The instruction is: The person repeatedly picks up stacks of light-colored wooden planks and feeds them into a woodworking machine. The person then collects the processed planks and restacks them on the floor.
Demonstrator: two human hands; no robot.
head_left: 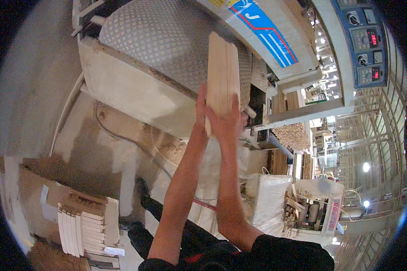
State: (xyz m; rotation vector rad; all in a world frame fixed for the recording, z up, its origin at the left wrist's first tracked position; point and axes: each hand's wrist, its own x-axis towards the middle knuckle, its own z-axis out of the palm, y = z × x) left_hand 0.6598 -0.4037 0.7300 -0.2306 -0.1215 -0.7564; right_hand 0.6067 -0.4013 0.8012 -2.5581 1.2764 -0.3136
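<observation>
1. Bundle of pale wooden slats is up in front of the person, long axis pointing away, over the mesh surface of the machine in this view (can't tell if the far end touches it).
2. Left hand: grasping, fingers extended along the bundle's left side near the lower end.
3. Right hand: grasping the lower end from the right, fingers partly round the far edge (some hidden behind wood).
4. Why this hold: pressure from both sides probably keeps the loose-looking slats flush; gripping low leaves the upper length uncovered. Slat count unclear.
5. Pose: left forearm slants up and rightward, right forearm rises nearly straight; they converge at the wood, hands close together. Elbows look bent at right, straighter at left (fisheye, so rough call).
6. White strips sit lower left, lined up side by side, likely for tidy handling; neither hand is near them.
7. Control panel is upper right, mounted high, presumably for easy reading; untouched.
</observation>
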